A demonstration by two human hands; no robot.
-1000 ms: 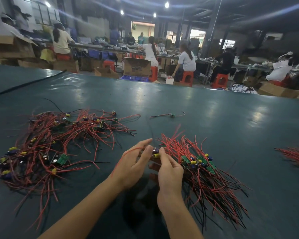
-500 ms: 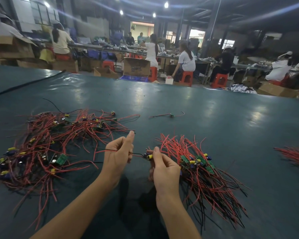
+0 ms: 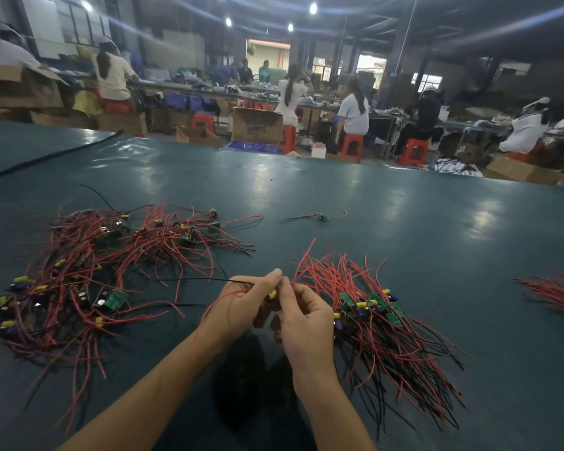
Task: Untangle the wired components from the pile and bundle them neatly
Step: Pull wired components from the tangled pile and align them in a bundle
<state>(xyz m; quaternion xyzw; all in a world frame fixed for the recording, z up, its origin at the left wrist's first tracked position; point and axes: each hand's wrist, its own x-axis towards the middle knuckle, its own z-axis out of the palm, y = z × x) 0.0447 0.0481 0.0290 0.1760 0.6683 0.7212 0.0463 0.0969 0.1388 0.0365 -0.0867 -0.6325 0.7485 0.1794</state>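
One wired component [image 3: 272, 293] is pinched between the curled fingers [image 3: 267, 278] of the left hand [image 3: 241, 304] and the right hand [image 3: 302, 323]. It is held just above the worktop [image 3: 404, 239], between the tangled pile [image 3: 88, 281] at left and the aligned bundle [image 3: 381, 320] at right. A stray component [image 3: 322, 217] lies beyond. A cardboard box [image 3: 257, 125] is seen past the far edge, contents not discernible. Red stools [image 3: 352, 148] are noted behind, with seated workers.

Dark green table top [image 3: 404, 242], 6 o'clock | cardboard box [image 3: 257, 125] by blue crate [image 3: 251, 147], 12 o'clock | seated workers [image 3: 354, 109] on red stools [image 3: 351, 148], 1 o'clock | ceiling lamps [image 3: 313, 8], 12 o'clock
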